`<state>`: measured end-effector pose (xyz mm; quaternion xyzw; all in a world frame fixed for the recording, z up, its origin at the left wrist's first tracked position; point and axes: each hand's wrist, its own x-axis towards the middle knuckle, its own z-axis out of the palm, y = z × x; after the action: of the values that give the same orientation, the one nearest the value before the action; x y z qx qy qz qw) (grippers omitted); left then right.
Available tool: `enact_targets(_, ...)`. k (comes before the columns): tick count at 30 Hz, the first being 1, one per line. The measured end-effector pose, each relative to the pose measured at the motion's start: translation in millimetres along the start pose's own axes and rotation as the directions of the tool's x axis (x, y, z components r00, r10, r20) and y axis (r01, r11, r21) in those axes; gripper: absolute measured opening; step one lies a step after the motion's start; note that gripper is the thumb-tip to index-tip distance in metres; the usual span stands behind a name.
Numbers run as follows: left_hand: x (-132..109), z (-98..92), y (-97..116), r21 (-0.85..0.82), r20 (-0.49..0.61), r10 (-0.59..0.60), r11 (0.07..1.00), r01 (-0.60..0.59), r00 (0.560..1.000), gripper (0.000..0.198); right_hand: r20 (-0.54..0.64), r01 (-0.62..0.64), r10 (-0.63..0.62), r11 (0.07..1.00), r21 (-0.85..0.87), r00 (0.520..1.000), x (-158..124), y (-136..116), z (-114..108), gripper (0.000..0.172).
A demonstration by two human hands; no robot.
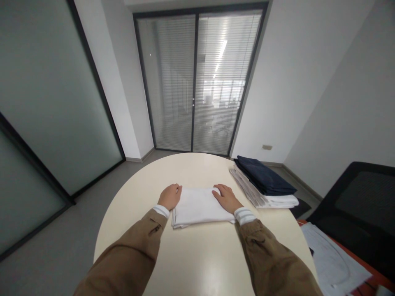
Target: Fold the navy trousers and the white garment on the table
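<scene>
A folded white cloth (199, 207) lies flat on the round cream table (197, 255), its layers showing along the near edge. At its left edge is my left hand (170, 196), with fingers curled together at the cloth's far left corner; whether they pinch the fabric is hidden. My right hand (226, 198) rests on the right part of the cloth, fingers spread a little and lying on top. To the right, a stack of folded white cloths (251, 191) carries a folded dark blue cloth (265, 176) on top.
A black mesh chair (361, 205) stands at the right, with white sheets (333, 257) on a red surface beside the table. Beyond the table are a glass door with blinds (194, 82) and white walls. Frosted glass panels (58, 94) are on the left.
</scene>
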<state>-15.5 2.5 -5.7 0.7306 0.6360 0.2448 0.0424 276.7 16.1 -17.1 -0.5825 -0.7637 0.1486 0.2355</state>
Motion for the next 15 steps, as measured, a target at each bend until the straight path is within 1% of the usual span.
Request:
enact_targets(3,1,-5.0,-10,-0.068,0.013,0.052,0.996,-0.051,0.999,0.036,-0.001,0.009,-0.009,1.0,-0.006,1.0,0,0,1,0.049)
enact_targets(5,1,-7.4,-10,-0.092,-0.021,0.056,0.994,-0.058,0.998,0.033,-0.005,0.007,-0.007,1.0,-0.014,1.0,-1,-1,1,0.049)
enact_targets(8,-2,-11.1,3,-0.15,-0.149,0.092,0.982,-0.114,0.985,0.028,-0.032,0.033,-0.035,0.998,-0.05,0.999,-1,-6,-6,0.048)
enact_targets(10,-9,-13.5,20,-0.188,-0.21,0.158,0.962,-0.198,0.965,0.029,-0.08,0.111,-0.118,0.99,-0.086,0.99,-3,-14,-15,0.044)
enact_targets(11,-13,-14.3,29,-0.192,-0.207,0.197,0.952,-0.237,0.958,0.029,-0.099,0.168,-0.177,0.981,-0.096,0.979,-4,-20,-20,0.042)
enact_targets(12,-18,-14.6,38,-0.178,-0.182,0.235,0.947,-0.267,0.955,0.031,-0.104,0.232,-0.242,0.968,-0.095,0.965,-6,-26,-25,0.04)
enact_targets(13,-23,-14.1,46,-0.151,-0.149,0.266,0.946,-0.288,0.952,0.033,-0.087,0.299,-0.306,0.95,-0.083,0.948,-9,-34,-28,0.04)
enact_targets(15,-32,-10.5,58,-0.09,-0.052,0.322,0.941,-0.326,0.945,0.041,0.017,0.41,-0.409,0.911,-0.047,0.912,-14,-48,-30,0.044)
